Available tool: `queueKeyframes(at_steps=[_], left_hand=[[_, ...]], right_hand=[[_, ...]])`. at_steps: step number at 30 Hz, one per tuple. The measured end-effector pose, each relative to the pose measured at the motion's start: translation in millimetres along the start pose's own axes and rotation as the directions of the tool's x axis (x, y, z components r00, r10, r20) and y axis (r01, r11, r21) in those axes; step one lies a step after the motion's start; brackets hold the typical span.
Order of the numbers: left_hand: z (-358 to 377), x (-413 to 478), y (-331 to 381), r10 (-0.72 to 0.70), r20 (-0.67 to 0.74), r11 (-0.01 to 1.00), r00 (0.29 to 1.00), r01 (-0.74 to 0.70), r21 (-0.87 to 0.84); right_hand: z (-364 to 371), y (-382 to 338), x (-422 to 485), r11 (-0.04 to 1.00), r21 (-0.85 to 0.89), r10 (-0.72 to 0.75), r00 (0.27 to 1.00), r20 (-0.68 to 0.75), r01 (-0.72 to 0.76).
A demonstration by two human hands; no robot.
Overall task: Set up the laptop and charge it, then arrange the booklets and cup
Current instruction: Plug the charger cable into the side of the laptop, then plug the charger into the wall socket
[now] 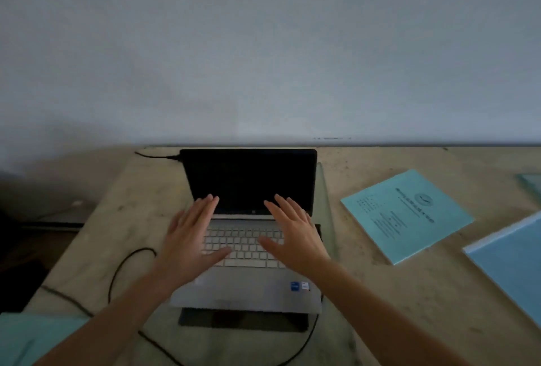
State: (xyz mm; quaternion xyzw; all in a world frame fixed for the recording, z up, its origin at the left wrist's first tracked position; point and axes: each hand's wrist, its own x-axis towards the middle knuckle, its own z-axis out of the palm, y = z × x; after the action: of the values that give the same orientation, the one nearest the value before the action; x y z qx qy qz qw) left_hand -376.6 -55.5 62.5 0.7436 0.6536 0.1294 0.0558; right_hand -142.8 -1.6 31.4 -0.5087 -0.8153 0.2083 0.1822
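Both hands are reaching in over the keyboard, the left hand (191,238) and right hand (295,236) lying flat with fingers spread and gripping nothing, probably getting ready to wake the laptop (248,286). It is sitting open mid-table (409,301) on a dark stand (243,320), its screen showing black, a black cable (126,266) looping beside it.

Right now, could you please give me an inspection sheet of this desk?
Surface: mottled beige table.
Job's things: laptop open, screen dark, raised on a dark stand; turquoise booklet and blue booklet lie to its right; cup not seen.
Clutter: nothing seen.
Hands: left hand and right hand open, fingers straight, over the keyboard.
Cables: black cable loops left of the laptop; a second lead reaches the screen's left corner.
Surroundings: plain pale wall behind.
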Motion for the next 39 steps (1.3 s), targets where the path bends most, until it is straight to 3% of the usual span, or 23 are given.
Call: queueKeyframes(at_steps=[6, 12, 20, 26, 31, 36, 39], left_hand=[[-63, -63, -56, -0.119, -0.089, 0.985, 0.989, 0.129, 0.112], [-94, -161, -124, -0.265, -0.182, 0.958, 0.947, 0.280, 0.060], [-132, -325, -239, -0.413, -0.156, 0.911, 0.897, 0.409, -0.058], [-163, -432, -323, -0.609, -0.202, 0.793, 0.767, 0.592, -0.143], [-165, -446, -369, -0.636, -0.188, 0.772, 0.749, 0.611, -0.176], [-162, -409, -442, -0.578, -0.151, 0.816, 0.802, 0.563, -0.129], [-168, -372, -487, -0.569, -0.148, 0.822, 0.809, 0.552, -0.144]], right_hand=[[15, -87, 0, 0.979, -0.026, -0.201, 0.977, 0.071, 0.203], [53, -180, -19, 0.969, -0.039, -0.241, 0.965, 0.104, 0.246], [162, -341, -33, 0.944, 0.005, -0.326, 0.929, 0.172, 0.330], [243, -426, -33, 0.933, -0.018, -0.341, 0.898, 0.280, 0.360], [287, -468, 1, 0.922, -0.024, -0.360, 0.879, 0.314, 0.386], [340, -500, 59, 0.930, 0.015, -0.355, 0.886, 0.299, 0.368], [364, -512, 98, 0.957, -0.006, -0.272, 0.908, 0.318, 0.289]])
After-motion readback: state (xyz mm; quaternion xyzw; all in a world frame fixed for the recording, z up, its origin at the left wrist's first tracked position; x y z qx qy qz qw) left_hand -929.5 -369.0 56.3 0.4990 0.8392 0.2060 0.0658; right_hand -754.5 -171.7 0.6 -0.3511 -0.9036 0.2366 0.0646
